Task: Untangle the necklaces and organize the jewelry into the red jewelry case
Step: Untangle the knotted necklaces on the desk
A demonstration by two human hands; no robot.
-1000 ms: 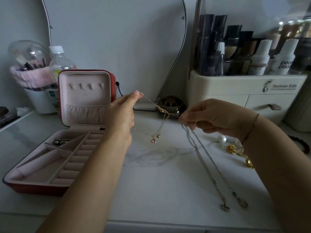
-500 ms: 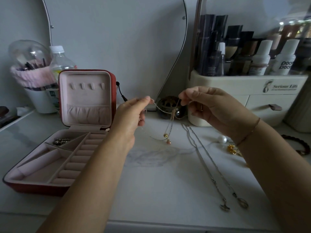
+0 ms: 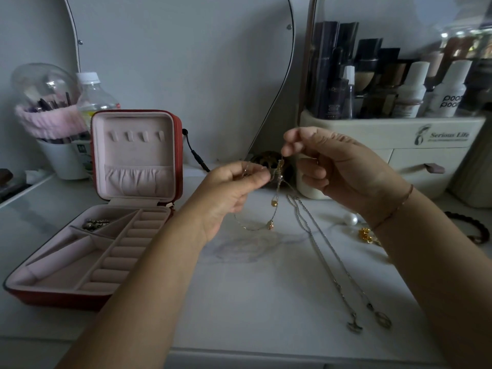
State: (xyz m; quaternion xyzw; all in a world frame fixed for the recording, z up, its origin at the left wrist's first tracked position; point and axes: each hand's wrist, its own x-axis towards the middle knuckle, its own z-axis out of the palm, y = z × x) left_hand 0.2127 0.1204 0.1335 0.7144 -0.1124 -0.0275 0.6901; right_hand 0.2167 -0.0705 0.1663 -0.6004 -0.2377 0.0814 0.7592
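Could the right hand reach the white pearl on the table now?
Probably yes: the pearl lies uncovered close by the right hand, though that hand pinches the gold necklace and would have to release it.

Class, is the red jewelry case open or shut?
Open: the red jewelry case has its lid upright, showing pink compartments.

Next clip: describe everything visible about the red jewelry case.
The case has a red shell and pale pink, velvety-looking lining. It lies open on the table, left side, its lid upright at the back with four small tabs and a gathered pocket. The base has ring rolls along the right and angled compartments; a back one holds a small dark metallic piece. The left hand and right hand, pinching a necklace, are clear of it.
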